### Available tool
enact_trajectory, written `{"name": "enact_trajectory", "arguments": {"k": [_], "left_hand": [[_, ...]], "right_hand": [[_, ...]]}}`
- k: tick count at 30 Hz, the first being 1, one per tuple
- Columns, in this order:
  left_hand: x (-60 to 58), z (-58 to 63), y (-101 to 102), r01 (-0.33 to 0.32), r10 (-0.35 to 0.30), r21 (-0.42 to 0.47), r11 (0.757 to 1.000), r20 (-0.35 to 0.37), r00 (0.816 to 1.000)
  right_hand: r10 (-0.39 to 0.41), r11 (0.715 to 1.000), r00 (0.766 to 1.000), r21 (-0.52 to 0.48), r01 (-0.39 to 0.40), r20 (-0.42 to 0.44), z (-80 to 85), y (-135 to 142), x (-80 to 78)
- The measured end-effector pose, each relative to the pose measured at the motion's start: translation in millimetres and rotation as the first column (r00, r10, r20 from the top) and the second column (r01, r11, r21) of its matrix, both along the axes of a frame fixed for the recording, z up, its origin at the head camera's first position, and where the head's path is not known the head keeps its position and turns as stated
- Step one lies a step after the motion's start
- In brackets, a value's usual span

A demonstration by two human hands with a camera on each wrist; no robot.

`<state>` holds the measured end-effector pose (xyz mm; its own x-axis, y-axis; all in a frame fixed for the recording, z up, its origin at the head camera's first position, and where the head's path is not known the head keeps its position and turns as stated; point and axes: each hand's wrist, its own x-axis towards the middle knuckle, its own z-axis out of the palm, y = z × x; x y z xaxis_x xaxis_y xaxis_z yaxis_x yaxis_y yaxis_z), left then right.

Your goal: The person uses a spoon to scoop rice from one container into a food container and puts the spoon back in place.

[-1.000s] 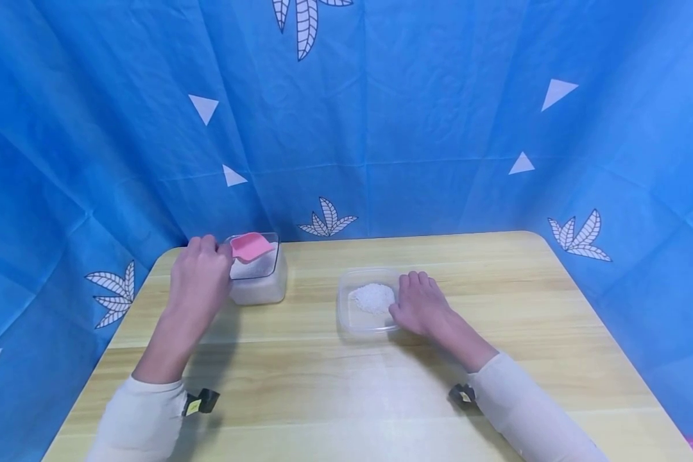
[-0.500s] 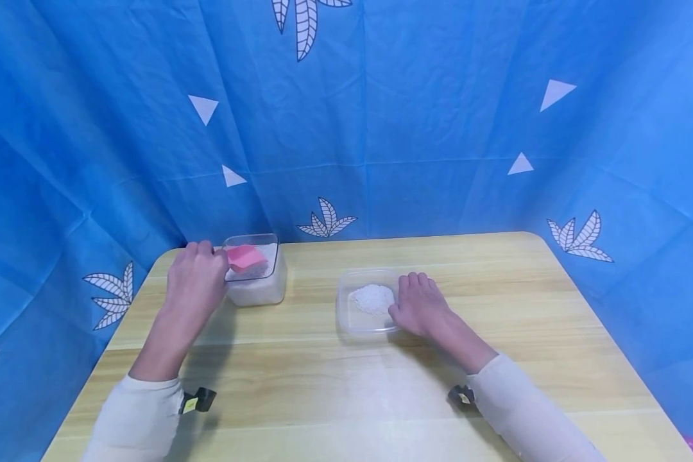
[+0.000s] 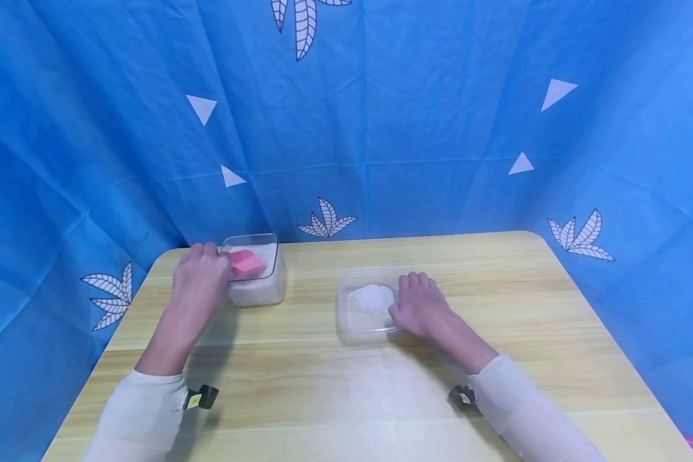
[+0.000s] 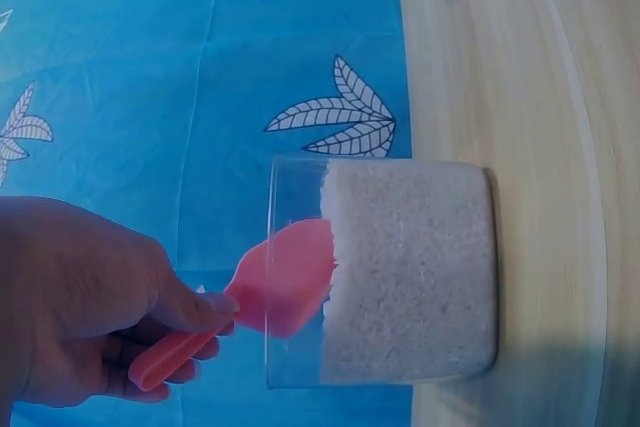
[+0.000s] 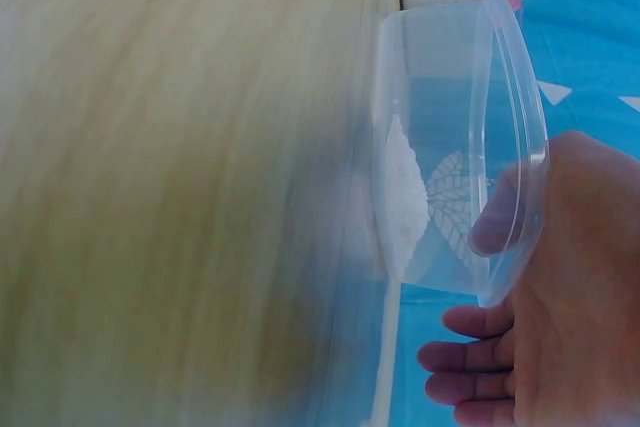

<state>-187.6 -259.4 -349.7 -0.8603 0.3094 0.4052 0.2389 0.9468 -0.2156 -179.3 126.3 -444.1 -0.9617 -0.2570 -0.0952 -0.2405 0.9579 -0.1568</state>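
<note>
My left hand (image 3: 199, 282) grips a pink scoop (image 4: 285, 277) by its handle, thumb along the top. The scoop's bowl is inside a clear square canister (image 3: 258, 294) filled well up with white, rice-like grains, and its edge meets their surface in the left wrist view. My right hand (image 3: 420, 307) holds the right side of a shallow clear plastic box (image 5: 440, 52). Its thumb lies over the rim inside, and the fingers are outside. A small heap of similar white grains (image 5: 405, 187) lies on the box's floor.
Canister and box both stand on a light wooden table (image 3: 323, 385), with a strip of tabletop between them. The canister is near the back left corner. A blue patterned curtain (image 3: 427, 128) hangs right behind the table and along both sides.
My left hand has lowered the scoop from above the canister's rim down into it, tilting the bowl on the way. The right hand and the box have stayed put.
</note>
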Motion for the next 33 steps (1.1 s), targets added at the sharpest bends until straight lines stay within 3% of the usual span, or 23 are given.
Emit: {"name": "enact_trajectory", "arguments": {"k": [4, 7, 11, 17, 27, 33], "left_hand": [[-6.6, -2.1, 3, 0.002, -0.002, -0.004, 1.000, 0.014, 1.000], [-11.5, -2.4, 6, -0.011, 0.013, -0.021, 1.000, 0.066, 0.998], [-19.1, -0.7, 11, -0.038, 0.048, -0.064, 0.997, 0.161, 0.986], [-30.6, 0.9, 17, -0.036, 0.058, -0.091, 0.995, 0.243, 0.968], [-38.7, 1.9, 22, -0.041, 0.067, -0.094, 0.995, 0.296, 0.953], [-42.4, 3.4, 23, -0.047, 0.069, -0.069, 0.997, 0.362, 0.930]], "right_hand": [[0.002, 1.000, 1.000, 0.000, -0.002, -0.001, 0.6, 1, -0.5], [0.006, 1.000, 1.000, 0.002, -0.006, -0.003, 0.7, 0, -0.6], [0.009, 1.000, 1.000, -0.004, -0.009, 0.002, 0.8, 0, -0.7], [0.006, 1.000, 1.000, 0.006, -0.006, 0.007, -0.8, 1, -1.9], [0.007, 1.000, 1.000, 0.005, -0.007, 0.006, -2.1, 0, -1.8], [0.004, 1.000, 1.000, -0.003, -0.004, 0.001, -2.4, 0, -1.6]]}}
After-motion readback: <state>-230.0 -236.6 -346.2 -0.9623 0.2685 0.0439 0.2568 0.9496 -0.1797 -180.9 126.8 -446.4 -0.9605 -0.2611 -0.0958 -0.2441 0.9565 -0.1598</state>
